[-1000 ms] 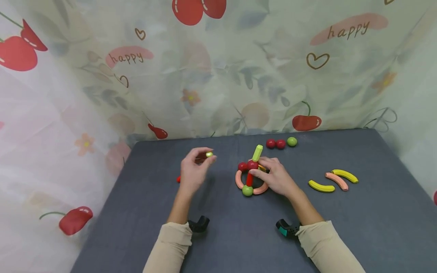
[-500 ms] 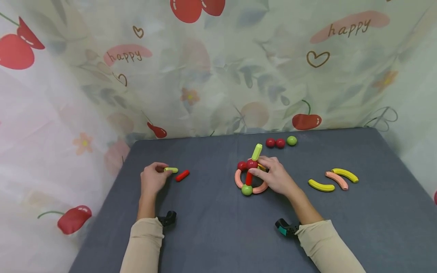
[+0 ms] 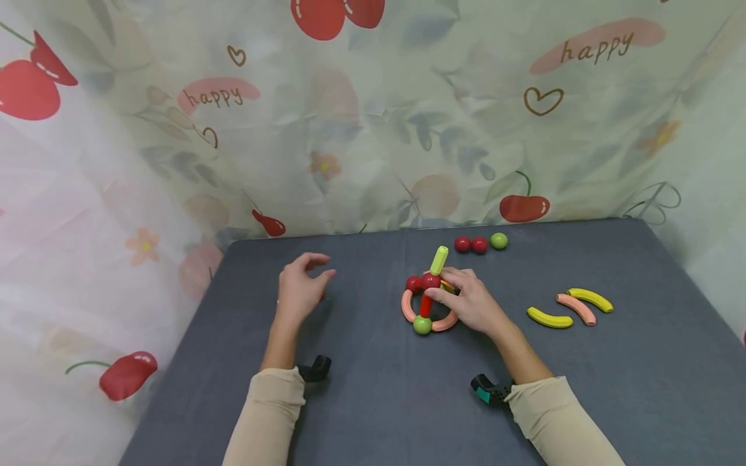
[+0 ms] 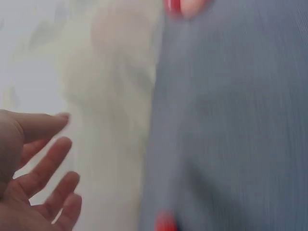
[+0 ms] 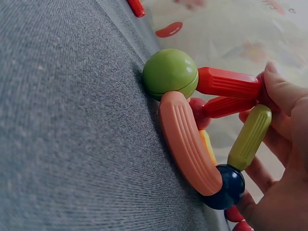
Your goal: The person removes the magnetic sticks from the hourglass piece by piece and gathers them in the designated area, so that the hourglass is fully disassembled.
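Observation:
My left hand [image 3: 302, 288] is over the left part of the table, fingers bent loosely and nothing between them. A red rod [image 3: 323, 296] peeks out behind it, mostly hidden. My right hand [image 3: 469, 301] holds a structure of magnetic rods and balls at its top red ball [image 3: 431, 281]. From that ball a lime-green rod [image 3: 440, 260] points up. Lower down are a green ball [image 5: 169, 72], a curved pink rod [image 5: 187, 144] and a dark blue ball [image 5: 226, 187]. Red rods [image 5: 228, 83] and a yellow-green rod [image 5: 250, 137] slope up to the top ball.
Two red balls [image 3: 471, 244] and a green ball [image 3: 498, 241] lie at the table's back edge. To the right are two yellow curved rods [image 3: 550, 318] and a pink curved rod [image 3: 576, 309]. A patterned cloth [image 3: 373, 129] hangs behind the table [image 3: 396, 408].
My left hand carried a lime-green rod leftward, let go of it beside the red rod, and has come back right and up without it. My right hand keeps its hold on the structure.

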Demonstrator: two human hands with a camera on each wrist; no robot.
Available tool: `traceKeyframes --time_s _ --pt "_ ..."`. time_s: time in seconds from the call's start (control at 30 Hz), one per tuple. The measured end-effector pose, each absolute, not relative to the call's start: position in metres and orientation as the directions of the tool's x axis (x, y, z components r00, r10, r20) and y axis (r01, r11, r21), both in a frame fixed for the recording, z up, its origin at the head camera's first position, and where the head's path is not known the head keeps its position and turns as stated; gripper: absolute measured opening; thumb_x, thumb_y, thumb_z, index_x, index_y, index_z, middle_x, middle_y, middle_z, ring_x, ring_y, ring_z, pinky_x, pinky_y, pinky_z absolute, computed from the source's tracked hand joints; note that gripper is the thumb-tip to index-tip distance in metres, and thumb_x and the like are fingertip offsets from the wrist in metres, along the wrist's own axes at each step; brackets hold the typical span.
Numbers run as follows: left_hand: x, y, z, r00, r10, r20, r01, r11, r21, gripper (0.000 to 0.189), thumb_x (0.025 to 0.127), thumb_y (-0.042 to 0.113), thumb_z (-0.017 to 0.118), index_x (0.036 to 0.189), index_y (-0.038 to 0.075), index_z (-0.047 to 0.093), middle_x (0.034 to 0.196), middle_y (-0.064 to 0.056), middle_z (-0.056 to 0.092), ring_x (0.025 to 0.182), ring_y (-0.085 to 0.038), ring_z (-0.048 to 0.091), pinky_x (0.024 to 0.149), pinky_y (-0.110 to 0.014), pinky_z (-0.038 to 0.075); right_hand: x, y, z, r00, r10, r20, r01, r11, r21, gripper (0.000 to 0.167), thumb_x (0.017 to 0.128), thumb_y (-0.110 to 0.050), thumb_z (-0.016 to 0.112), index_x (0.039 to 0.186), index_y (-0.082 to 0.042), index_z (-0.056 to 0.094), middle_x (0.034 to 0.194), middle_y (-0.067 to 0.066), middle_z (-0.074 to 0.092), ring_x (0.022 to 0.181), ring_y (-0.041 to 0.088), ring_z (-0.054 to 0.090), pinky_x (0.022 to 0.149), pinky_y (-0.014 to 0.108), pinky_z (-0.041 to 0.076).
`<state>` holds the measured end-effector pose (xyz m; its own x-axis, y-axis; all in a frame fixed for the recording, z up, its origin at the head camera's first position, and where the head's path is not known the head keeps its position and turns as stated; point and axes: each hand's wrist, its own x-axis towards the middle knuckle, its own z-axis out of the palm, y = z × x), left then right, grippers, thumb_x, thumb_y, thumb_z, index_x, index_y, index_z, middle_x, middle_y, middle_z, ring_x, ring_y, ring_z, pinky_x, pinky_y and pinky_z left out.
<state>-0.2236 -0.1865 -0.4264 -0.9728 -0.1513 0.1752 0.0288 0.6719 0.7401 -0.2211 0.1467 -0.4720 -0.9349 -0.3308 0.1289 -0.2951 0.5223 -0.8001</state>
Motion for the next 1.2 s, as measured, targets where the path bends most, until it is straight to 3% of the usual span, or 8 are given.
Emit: traceKeyframes --time_s 0.2,0.37,0.57,0.67,0.9,1.03,1.2 --pt "-0.228 -0.085 -0.419 -0.963 0.069 0.261 0.252 0.576 0.777 0.033 0.096 0.039 0.072 0.124 0.022 0.069 0.12 0.003 0.072 0.111 -0.025 0.06 0.092 -0.04 0.05 -0.223 0.147 -0.472 -0.931 -0.33 0.155 -0.314 0.509 -0.802 0.044 0.098 -0.044 0.066 0.134 -0.018 0.068 0.144 0.009 0.061 0.124 0.032 0.047 0.103 0.057 0.043" --pt "-0.231 -0.034 -0.42 -0.96 0.105 0.259 0.275 0.509 0.816 0.034 0.098 0.042 0.068 0.127 0.026 0.066 0.12 0.007 0.072 0.107 -0.024 0.056 0.087 -0.036 0.048 -0.222 0.146 -0.47 -0.921 -0.35 0.173 -0.336 0.482 -0.809 0.044 0.099 -0.041 0.067 0.137 -0.019 0.066 0.143 0.007 0.062 0.121 0.033 0.048 0.101 0.055 0.042" --pt "-0.234 -0.013 -0.417 -0.965 0.14 0.222 0.262 0.477 0.839 0.037 0.097 0.043 0.068 0.129 0.025 0.066 0.121 0.005 0.068 0.111 -0.029 0.054 0.088 -0.038 0.047 -0.22 0.148 -0.471 -0.918 -0.351 0.187 -0.35 0.489 -0.799 0.048 0.098 -0.039 0.067 0.143 -0.02 0.062 0.15 0.006 0.057 0.12 0.031 0.047 0.1 0.053 0.043" --pt "-0.234 -0.012 -0.418 -0.967 0.149 0.208 0.255 0.475 0.843 0.034 0.097 0.045 0.068 0.126 0.026 0.067 0.115 0.004 0.066 0.11 -0.027 0.055 0.084 -0.034 0.047 -0.221 0.149 -0.472 -0.916 -0.356 0.185 -0.352 0.492 -0.797 0.05 0.099 -0.039 0.066 0.144 -0.02 0.06 0.154 0.006 0.053 0.121 0.031 0.047 0.1 0.053 0.043" --pt "-0.234 -0.034 -0.41 -0.953 0.139 0.269 0.295 0.221 0.93 0.027 0.1 0.037 0.066 0.122 0.021 0.069 0.106 -0.005 0.076 0.091 -0.018 0.068 0.074 -0.027 0.052 -0.223 0.15 -0.469 -0.925 -0.341 0.167 -0.331 0.511 -0.793 0.044 0.098 -0.042 0.068 0.136 -0.021 0.066 0.14 0.004 0.065 0.119 0.031 0.047 0.1 0.055 0.042" --pt "-0.237 -0.077 -0.41 -0.96 0.071 0.27 0.277 0.362 0.89 0.029 0.098 0.032 0.07 0.126 0.024 0.07 0.107 -0.003 0.075 0.092 -0.018 0.069 0.079 -0.032 0.054 -0.223 0.149 -0.468 -0.925 -0.338 0.171 -0.334 0.514 -0.79 0.045 0.098 -0.041 0.068 0.137 -0.021 0.066 0.139 0.004 0.065 0.122 0.031 0.048 0.101 0.054 0.043" --pt "-0.237 -0.148 -0.42 -0.985 -0.052 0.164 0.098 0.611 0.785 0.03 0.099 0.028 0.069 0.128 0.024 0.072 0.12 -0.004 0.072 0.109 -0.022 0.07 0.088 -0.042 0.057 -0.222 0.149 -0.468 -0.926 -0.337 0.167 -0.33 0.515 -0.791 0.045 0.097 -0.041 0.069 0.137 -0.021 0.066 0.14 0.005 0.064 0.125 0.031 0.046 0.102 0.055 0.043"
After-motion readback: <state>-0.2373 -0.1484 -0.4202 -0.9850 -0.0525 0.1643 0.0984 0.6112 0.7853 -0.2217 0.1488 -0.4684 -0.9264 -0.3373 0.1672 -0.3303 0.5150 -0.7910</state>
